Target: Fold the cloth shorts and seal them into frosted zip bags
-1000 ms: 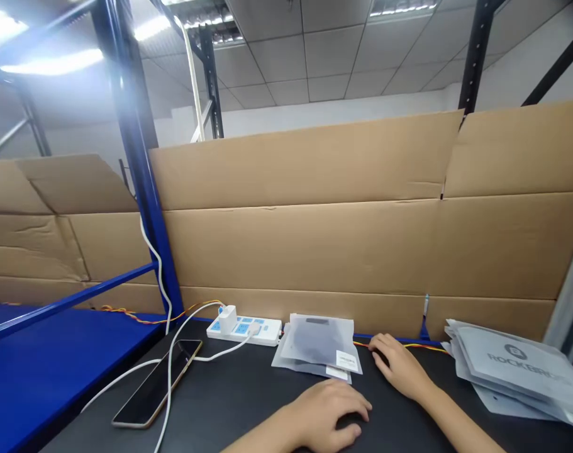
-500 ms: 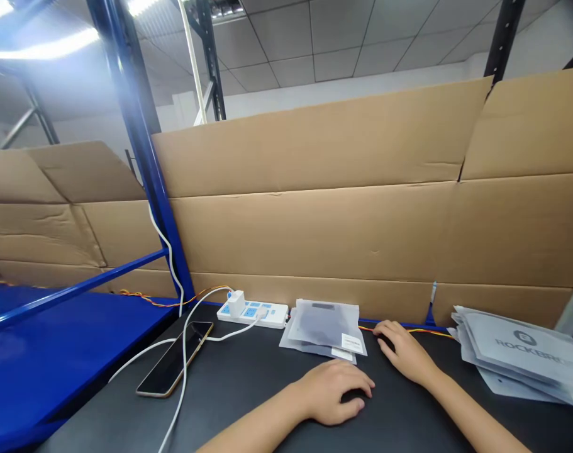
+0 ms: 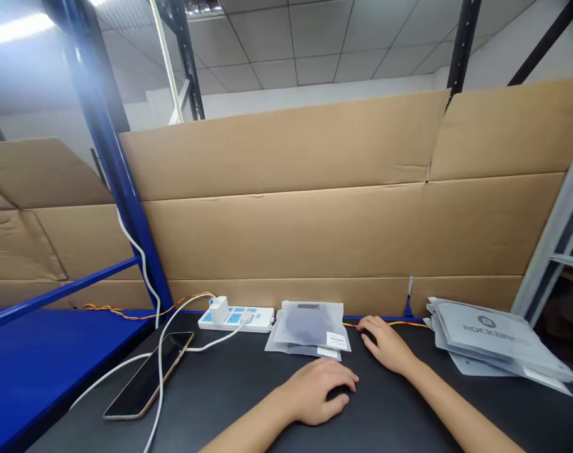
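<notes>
My left hand rests on the black table, its fingers bent and the thumb apart from them, with nothing between. My right hand lies farther back on the table, thumb and fingers spread, holding nothing. Just left of its fingertips are flat translucent packets with white labels, stacked one over another. The lower edge of these packets is close behind my left hand. At the right lies a pile of larger frosted bags printed with dark lettering.
A white power strip with plugs stands at the back. A phone lies at the left, a white cable crossing it. Cardboard walls the rear; a blue post rises at the left.
The view has turned a little to the right, so everything sits farther left in it. Both hands keep nearly the same pose and place on the table.
</notes>
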### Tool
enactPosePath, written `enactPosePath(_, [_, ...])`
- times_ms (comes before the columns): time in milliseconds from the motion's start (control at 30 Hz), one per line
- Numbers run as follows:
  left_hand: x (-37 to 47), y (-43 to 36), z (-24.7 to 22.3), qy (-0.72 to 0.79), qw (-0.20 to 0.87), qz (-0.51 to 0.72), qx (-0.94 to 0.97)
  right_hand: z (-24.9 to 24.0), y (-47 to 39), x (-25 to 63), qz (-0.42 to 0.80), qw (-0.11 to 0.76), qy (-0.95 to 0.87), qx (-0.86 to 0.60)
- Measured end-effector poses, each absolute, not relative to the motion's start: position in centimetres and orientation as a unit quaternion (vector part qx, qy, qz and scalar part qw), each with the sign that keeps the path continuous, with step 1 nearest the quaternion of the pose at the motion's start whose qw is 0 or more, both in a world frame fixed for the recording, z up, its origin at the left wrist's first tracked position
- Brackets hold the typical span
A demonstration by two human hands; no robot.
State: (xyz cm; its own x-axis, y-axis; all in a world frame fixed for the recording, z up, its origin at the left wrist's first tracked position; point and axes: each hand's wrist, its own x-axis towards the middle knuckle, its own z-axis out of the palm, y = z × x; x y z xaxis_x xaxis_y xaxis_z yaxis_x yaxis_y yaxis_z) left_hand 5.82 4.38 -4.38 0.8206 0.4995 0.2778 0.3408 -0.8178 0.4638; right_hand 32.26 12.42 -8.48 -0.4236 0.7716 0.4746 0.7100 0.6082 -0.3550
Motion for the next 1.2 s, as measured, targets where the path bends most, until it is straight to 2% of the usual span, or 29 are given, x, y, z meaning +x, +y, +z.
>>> enactPosePath(300, [6.0,4.3,-4.7,0.218,0.163,0.198,0.942,-8.1,12.1,32.3,0.061,0.308,-0.839,-0.444])
enactPosePath(367, [5.8,4.6,-5.1,0.210,0.100,0.227,0.946,-8.0,12.0,32.3,0.064,0.308,-0.839,-0.444])
enactPosePath(500, [4.2,6.0,-4.8,0.264,-0.103,0.279,0.917,-8.0,12.1,32.2,0.076,0.313,-0.836,-0.445])
enactPosePath(567, [2.8,7.1,-4.3,0.310,-0.140,0.285,0.896,-8.0,12.1,32.3,0.085,0.318,-0.833,-0.445])
enactPosePath(700, [0.6,8.3,-3.3,0.358,-0.140,0.300,0.873,-8.1,12.2,32.3,0.111,0.334,-0.826,-0.440])
enactPosePath(833, [1.6,6.6,-3.1,0.344,-0.141,0.306,0.877,-8.0,12.5,32.3,0.151,0.362,-0.810,-0.437])
enactPosePath(1067, [7.1,1.0,-5.0,0.171,-0.123,0.245,0.946,-7.6,13.3,33.3,0.233,0.417,-0.752,-0.453])
enactPosePath(1200, [9.2,0.6,-7.5,0.104,-0.118,0.249,0.956,-6.7,12.3,32.9,0.308,0.383,-0.747,-0.448])
